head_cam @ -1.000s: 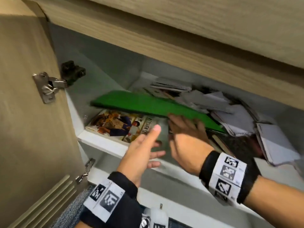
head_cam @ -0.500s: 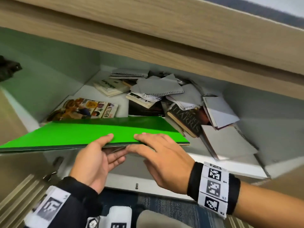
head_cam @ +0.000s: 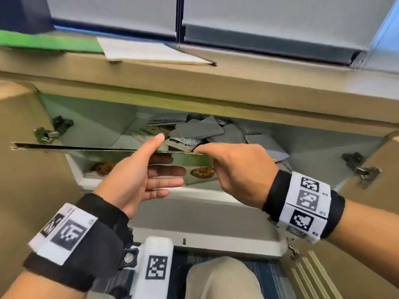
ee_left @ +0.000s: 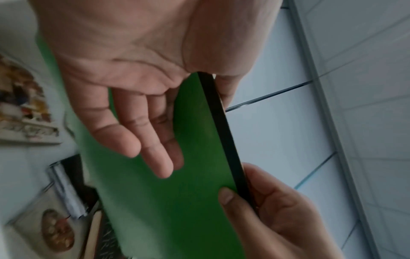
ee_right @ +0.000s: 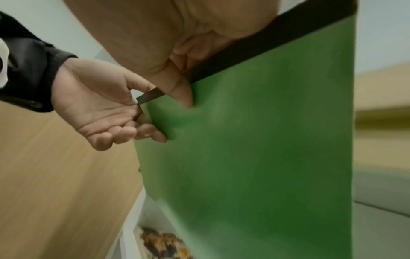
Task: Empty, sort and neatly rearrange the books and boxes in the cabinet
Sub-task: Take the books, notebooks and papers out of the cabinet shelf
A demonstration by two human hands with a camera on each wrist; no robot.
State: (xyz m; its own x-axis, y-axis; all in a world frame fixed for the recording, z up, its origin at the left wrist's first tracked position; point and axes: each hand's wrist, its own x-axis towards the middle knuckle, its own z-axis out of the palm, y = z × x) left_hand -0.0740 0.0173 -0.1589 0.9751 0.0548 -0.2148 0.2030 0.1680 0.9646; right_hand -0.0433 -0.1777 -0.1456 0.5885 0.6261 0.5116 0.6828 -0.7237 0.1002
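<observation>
A thin green book with a black spine [head_cam: 86,148] hangs level and edge-on in front of the open cabinet [head_cam: 90,117]. My left hand [head_cam: 164,156] holds its near edge, thumb on top and fingers flat beneath. My right hand [head_cam: 207,152] pinches the same edge just to the right. In the left wrist view the green book [ee_left: 166,201] lies against my left fingers [ee_left: 155,136], with the right thumb [ee_left: 226,194] pressed on its cover. The right wrist view shows the green book [ee_right: 266,140] under my right thumb [ee_right: 179,94]. A jumbled heap of books and spiral notebooks [head_cam: 200,130] lies on the shelf behind.
A cookbook with food pictures [head_cam: 103,169] lies flat at the shelf's front left. Both cabinet doors stand open, left [head_cam: 32,190] and right [head_cam: 377,169]. On the cabinet top lie a green item [head_cam: 43,43] and a white pad [head_cam: 151,52]. My knee [head_cam: 216,277] is below.
The green book has come out of the cabinet and risen to eye level, now seen edge-on. Both hands moved up with it, and the view tilted up to show the cabinet top.
</observation>
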